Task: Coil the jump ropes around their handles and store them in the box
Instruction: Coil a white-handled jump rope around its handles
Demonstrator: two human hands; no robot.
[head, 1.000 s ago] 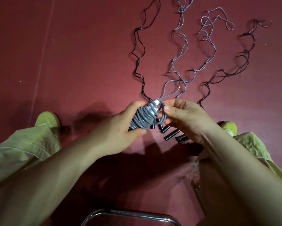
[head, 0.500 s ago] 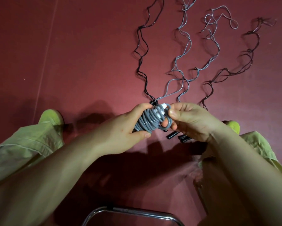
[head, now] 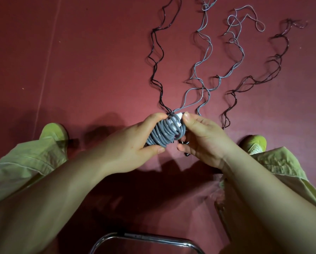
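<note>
Closer against the coiled grey rope (head: 163,133) now, the right hand (head: 202,138) pinches its end loop while the left hand (head: 135,143) grips the bundle

both hands, left hand (head: 135,143) and right hand (head: 204,138), grip a seemingly finished grey rope coil (head: 164,132).

Under you, the dark red floor (head: 84,70) carries wavy black ropes (head: 156,57) and grey ropes (head: 206,52), plus your two green shoes (head: 53,131).
</note>
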